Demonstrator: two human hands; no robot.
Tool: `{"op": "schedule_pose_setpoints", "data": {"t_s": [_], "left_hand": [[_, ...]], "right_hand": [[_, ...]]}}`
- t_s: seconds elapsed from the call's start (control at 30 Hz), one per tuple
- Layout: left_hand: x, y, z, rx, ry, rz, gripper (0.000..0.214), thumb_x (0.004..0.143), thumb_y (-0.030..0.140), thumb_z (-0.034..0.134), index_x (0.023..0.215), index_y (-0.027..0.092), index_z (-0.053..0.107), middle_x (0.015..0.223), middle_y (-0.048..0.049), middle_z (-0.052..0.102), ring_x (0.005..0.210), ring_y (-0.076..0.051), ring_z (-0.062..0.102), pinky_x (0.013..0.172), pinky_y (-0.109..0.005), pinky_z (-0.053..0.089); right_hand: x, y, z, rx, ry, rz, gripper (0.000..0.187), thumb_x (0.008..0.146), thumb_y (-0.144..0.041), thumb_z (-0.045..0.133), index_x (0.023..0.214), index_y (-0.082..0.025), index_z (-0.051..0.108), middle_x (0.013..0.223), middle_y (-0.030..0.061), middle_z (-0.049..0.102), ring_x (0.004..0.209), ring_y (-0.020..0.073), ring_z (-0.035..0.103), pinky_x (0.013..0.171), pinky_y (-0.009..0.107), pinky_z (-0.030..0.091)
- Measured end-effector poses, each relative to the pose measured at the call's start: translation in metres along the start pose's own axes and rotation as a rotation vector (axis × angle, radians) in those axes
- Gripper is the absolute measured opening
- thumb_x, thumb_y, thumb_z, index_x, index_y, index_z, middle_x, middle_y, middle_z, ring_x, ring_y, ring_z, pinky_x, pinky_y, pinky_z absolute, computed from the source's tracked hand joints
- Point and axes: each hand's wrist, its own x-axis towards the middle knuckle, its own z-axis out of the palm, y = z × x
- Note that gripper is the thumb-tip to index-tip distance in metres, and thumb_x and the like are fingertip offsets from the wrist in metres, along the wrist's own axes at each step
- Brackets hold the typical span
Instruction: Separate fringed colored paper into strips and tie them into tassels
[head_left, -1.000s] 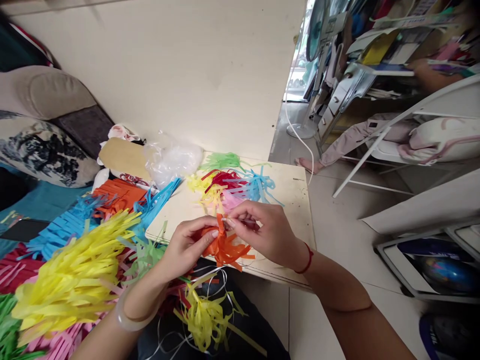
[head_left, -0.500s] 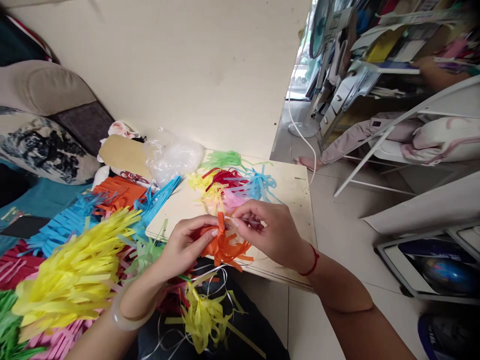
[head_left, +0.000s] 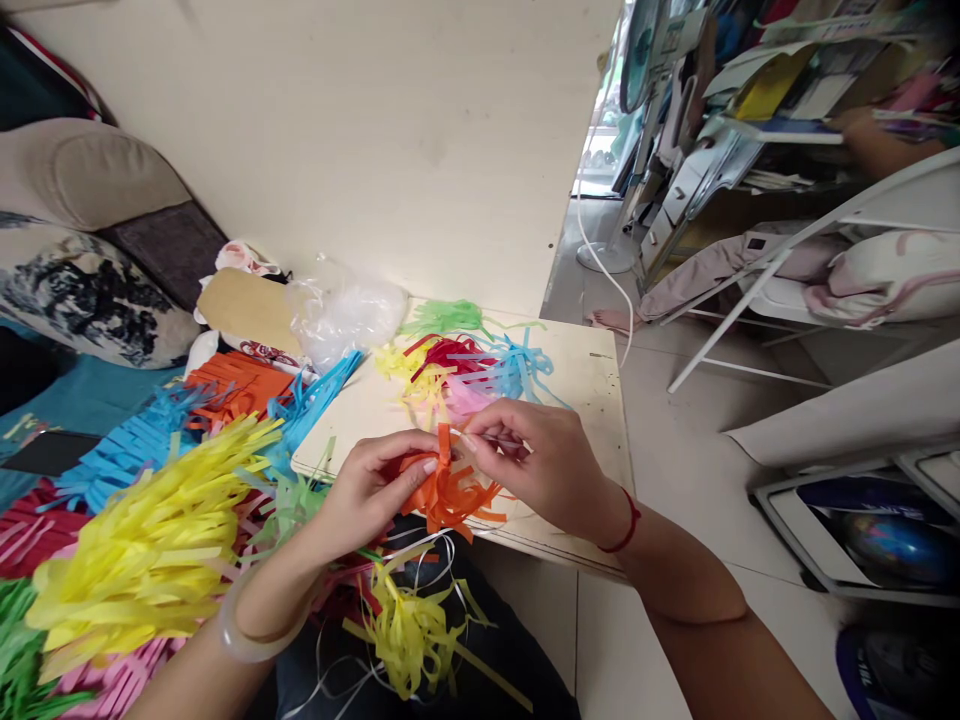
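Observation:
My left hand (head_left: pixel 382 488) is closed around an orange paper tassel (head_left: pixel 450 495), thumb and fingers pinching its gathered top. Close by on the right, my right hand (head_left: pixel 529 458) pinches a thin white string (head_left: pixel 466 436) beside the tassel's upright orange strip. Below them, a yellow tassel (head_left: pixel 412 630) hangs over my lap with white ribbon (head_left: pixel 442 545) looping around it. Past my hands, red (head_left: pixel 454 360), blue (head_left: pixel 525 365), yellow and pink fringed paper lies on a pale wooden board (head_left: pixel 592 400). Green fringe (head_left: pixel 446 317) sits at its far edge.
Piles of fringed paper, yellow (head_left: pixel 157 540), blue (head_left: pixel 135 450) and orange (head_left: pixel 236 385), cover the left side. A clear plastic bag (head_left: pixel 349 310) rests against the pale panel (head_left: pixel 360 140). On the right stand a white folding chair (head_left: pixel 731 320) and another person's leg (head_left: pixel 697 280).
Almost nothing differs. The yellow tassel on my lap has shifted slightly, and the upright orange strip sits a touch further right. Both hands keep their hold.

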Motion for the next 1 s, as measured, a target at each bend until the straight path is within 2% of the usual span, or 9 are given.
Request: {"op": "schedule_pose_setpoints", "data": {"t_s": [0.77,0.9,1.0], "left_hand": [[0.0005,0.0025,-0.0024,-0.122,-0.071,-0.062,0.018,0.083,0.031,0.064,0.09,0.018,0.073,0.083,-0.008,0.073,0.074,-0.017,0.066,0.069,-0.024,0.054],[-0.0016,0.0046,-0.0037,-0.193,-0.106,-0.059,0.022,0.083,0.025,0.064,0.104,0.02,0.07,0.086,-0.0076,0.072,0.076,-0.016,0.066,0.069,-0.022,0.053],[-0.0048,0.0055,-0.0055,-0.229,-0.133,-0.051,0.048,0.085,0.021,0.062,0.132,0.025,0.053,0.085,-0.0062,0.069,0.073,-0.014,0.063,0.065,-0.021,0.051]], "right_hand": [[0.0011,0.0001,-0.0044,-0.012,-0.054,-0.065,0.011,0.087,-0.019,0.056,0.077,-0.019,0.06,0.065,-0.0036,0.064,0.052,0.0051,0.05,0.052,0.019,0.039],[0.0014,0.0013,-0.0047,-0.008,-0.049,-0.079,0.01,0.086,-0.017,0.057,0.078,-0.018,0.062,0.065,-0.0034,0.064,0.052,0.0049,0.049,0.053,0.018,0.039],[0.0012,0.0024,-0.0045,0.003,-0.052,-0.031,0.009,0.085,-0.017,0.058,0.078,-0.017,0.063,0.066,-0.0028,0.064,0.053,0.005,0.048,0.054,0.018,0.04]]}}
